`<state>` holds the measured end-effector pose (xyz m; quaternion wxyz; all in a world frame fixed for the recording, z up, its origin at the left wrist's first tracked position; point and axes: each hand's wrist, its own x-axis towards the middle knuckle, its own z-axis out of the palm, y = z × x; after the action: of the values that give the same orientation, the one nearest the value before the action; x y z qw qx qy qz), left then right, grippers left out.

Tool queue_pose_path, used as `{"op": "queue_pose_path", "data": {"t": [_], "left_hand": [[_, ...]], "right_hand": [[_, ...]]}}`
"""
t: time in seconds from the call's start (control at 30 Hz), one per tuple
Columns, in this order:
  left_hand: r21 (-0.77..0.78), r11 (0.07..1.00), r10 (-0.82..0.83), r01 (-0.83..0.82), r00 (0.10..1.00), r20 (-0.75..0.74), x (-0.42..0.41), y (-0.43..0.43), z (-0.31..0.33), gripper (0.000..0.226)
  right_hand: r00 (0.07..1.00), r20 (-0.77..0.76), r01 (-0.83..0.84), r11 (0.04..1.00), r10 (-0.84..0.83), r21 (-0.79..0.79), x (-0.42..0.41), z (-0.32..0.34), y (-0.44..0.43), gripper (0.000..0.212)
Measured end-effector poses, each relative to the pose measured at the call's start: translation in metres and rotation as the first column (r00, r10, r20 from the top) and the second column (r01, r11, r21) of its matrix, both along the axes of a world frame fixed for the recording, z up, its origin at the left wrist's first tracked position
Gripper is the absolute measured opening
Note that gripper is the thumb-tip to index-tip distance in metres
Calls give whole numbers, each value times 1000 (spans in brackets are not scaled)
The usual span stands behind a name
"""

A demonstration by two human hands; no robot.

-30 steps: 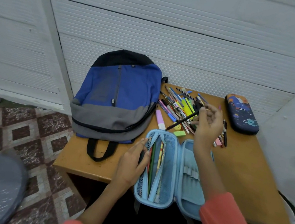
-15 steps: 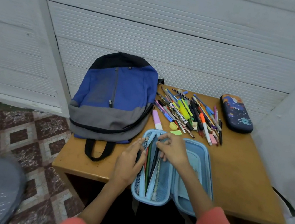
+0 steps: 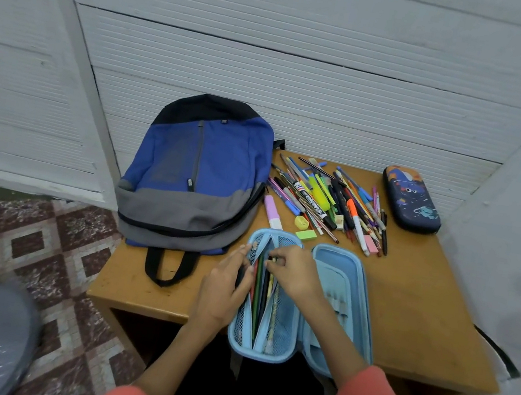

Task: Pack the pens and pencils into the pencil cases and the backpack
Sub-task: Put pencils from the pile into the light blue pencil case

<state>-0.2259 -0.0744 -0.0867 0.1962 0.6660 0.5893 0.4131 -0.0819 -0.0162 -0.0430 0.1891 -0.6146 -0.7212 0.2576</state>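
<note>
The blue case point(image 3: 260, 356) lies open at the near edge of the table point(image 3: 423, 310), its two halves spread flat. The left hand point(image 3: 222, 291) rests against the case's left wall with its fingers nearly straight, closed round nothing. The right hand point(image 3: 299, 274) reaches over the case's middle flap, fingers curled, and pinches the top end of a dark pen point(image 3: 265, 288). That pen stands lengthwise in the case's left half, beside red and green pencils point(image 3: 257, 293) already in the pocket there.

Just beyond the case lie a green eraser point(image 3: 306, 235), a yellow sharpener point(image 3: 300, 222) and a pink highlighter point(image 3: 272, 211). Behind these spreads the loose pile point(image 3: 328, 198) of pens, pencils and markers, well apart from the case. Left of the case and farther back, the backpack point(image 3: 197, 173) lies flat, zipped, partly overhanging the table's left edge. Far right of the case, past the pile, a dark case point(image 3: 412, 200) sits closed near the white wall point(image 3: 305, 84).
</note>
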Motion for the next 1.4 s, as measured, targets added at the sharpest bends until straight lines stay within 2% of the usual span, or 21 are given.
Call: {"op": "queue_pose_path", "data": {"t": [0.13, 0.27, 0.37, 0.5, 0.63, 0.7, 0.77, 0.87, 0.97, 1.07, 1.13, 1.23, 1.3, 1.4], "left_hand": [[-15, 1000, 4, -4, 1000, 8, 0, 0, 0, 41], [-17, 1000, 10, -10, 1000, 5, 2, 0, 2, 42], [-30, 1000, 5, -5, 1000, 8, 2, 0, 2, 42], [-29, 1000, 9, -9, 1000, 2, 0, 0, 0, 39], [-38, 999, 9, -9, 1000, 2, 0, 1, -1, 32], [-42, 999, 12, -12, 1000, 7, 1, 0, 0, 40], [-40, 999, 10, -9, 1000, 24, 2, -1, 3, 41], [-31, 999, 6, -5, 999, 45, 2, -3, 6, 34], [-24, 1000, 5, -4, 999, 39, 1, -3, 6, 35], [-21, 1000, 0, 1, 999, 42, 1, -2, 5, 32], [-20, 1000, 4, -3, 999, 39, 1, -2, 5, 36], [-30, 1000, 7, -6, 999, 31, 1, -2, 5, 41], [-40, 999, 3, -1, 999, 38, 1, -2, 5, 39], [-48, 999, -5, 7, 999, 36, 1, -2, 3, 41]], "right_hand": [[999, 49, 5, 1000, -7, 31, -2, -2, -2, 26], [999, -31, 39, 999, -39, 6, 2, 0, 3, 18], [981, -131, 152, 988, -146, 38, 15, 8, 16, 13], [947, -28, 320, 929, -321, 187, 45, 19, 45, 20], [912, 190, 344, 930, -364, 131, 67, 19, 68, 26], [899, 271, 333, 939, -344, 88, 69, 15, 72, 20], [891, 286, 347, 935, -352, 71, 67, 12, 74, 14], [882, 265, 384, 920, -390, 76, 61, 13, 74, 25], [876, 246, 408, 910, -414, 78, 59, 13, 75, 21], [882, 156, 434, 896, -445, 99, 60, 15, 74, 13], [897, 44, 431, 892, -440, 135, 62, 20, 70, 6], [908, -123, 418, 884, -400, 209, 65, 29, 62, 6], [889, -283, 434, 861, -361, 265, 64, 35, 60, 7], [811, -522, 472, 824, -265, 315, 59, 48, 57, 6]]}}
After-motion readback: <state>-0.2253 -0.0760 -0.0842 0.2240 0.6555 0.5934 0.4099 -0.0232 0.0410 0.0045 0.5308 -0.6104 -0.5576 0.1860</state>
